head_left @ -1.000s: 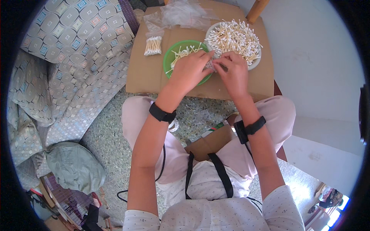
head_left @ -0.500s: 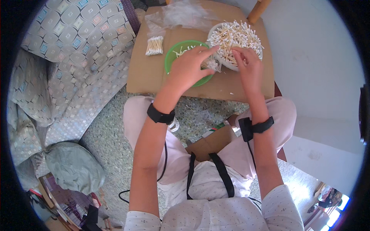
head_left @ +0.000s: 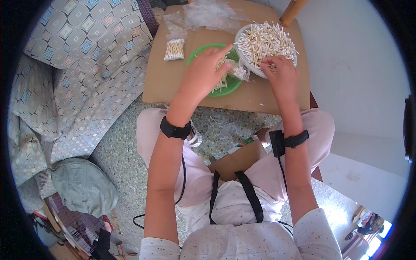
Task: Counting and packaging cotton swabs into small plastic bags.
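Cotton swabs (head_left: pixel 266 41) lay heaped in a white bowl (head_left: pixel 242 56) at the far right of a cardboard sheet (head_left: pixel 173 82) serving as the work surface. The bulk of the stock remained in that bowl. A green plate (head_left: pixel 232 84) just left of it held only a thin scatter of swabs. One small bagged bundle (head_left: pixel 174 50) lay finished at the far left, with loose clear bags (head_left: pixel 208 13) behind it. The left hand (head_left: pixel 203 73) rested over the plate, fingers curled loosely around a clear bag with some swabs in it. The right hand (head_left: pixel 279 73) sat at the bowl's near rim, fingers bent into the pile; whether it pinched any swabs could not be determined. Judged early in the work.
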A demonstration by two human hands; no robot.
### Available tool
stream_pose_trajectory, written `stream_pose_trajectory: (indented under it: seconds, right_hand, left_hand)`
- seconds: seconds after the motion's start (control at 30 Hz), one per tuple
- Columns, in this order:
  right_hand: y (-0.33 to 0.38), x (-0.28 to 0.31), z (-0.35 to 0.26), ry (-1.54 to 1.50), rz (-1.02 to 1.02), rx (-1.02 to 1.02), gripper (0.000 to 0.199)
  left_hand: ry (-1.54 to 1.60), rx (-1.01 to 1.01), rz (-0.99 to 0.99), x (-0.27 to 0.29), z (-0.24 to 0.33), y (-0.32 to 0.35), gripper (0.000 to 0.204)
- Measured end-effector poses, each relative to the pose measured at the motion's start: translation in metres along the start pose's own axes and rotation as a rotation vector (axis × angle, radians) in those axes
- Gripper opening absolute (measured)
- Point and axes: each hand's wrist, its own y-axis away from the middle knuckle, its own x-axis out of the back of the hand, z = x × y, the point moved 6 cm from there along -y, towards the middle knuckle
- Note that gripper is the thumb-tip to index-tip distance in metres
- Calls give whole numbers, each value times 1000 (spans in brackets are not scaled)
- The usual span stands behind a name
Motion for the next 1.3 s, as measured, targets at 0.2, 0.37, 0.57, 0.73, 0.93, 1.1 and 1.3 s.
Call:
stream_pose_trajectory:
  seconds: [0.2,0.37,0.57,0.73,0.93,1.1,1.3]
  right_hand:
    - [2,3,-8,48,22,37,11]
    - [-1,6,-13,49,101,47,10]
    - [-2,23,-20,35,255,95,10]
    - [-3,15,-10,-98,144,-30,10]
    - [-4,3,0,-55,213,73,11]
    - [-4,-3,4,-137,201,57,15]
    - [-8,-6,14,-249,162,-84,14]
  left_hand:
    - [13,-46,21,-6,3,-1,42]
    - [17,-59,58,-4,9,-2,40]
    - [90,-105,138,8,30,-2,41]
    - [57,-143,155,6,30,-3,40]
    - [36,-190,195,0,30,-3,34]
    - [15,-248,246,-2,34,-2,26]
    - [12,-511,221,-14,70,12,12]
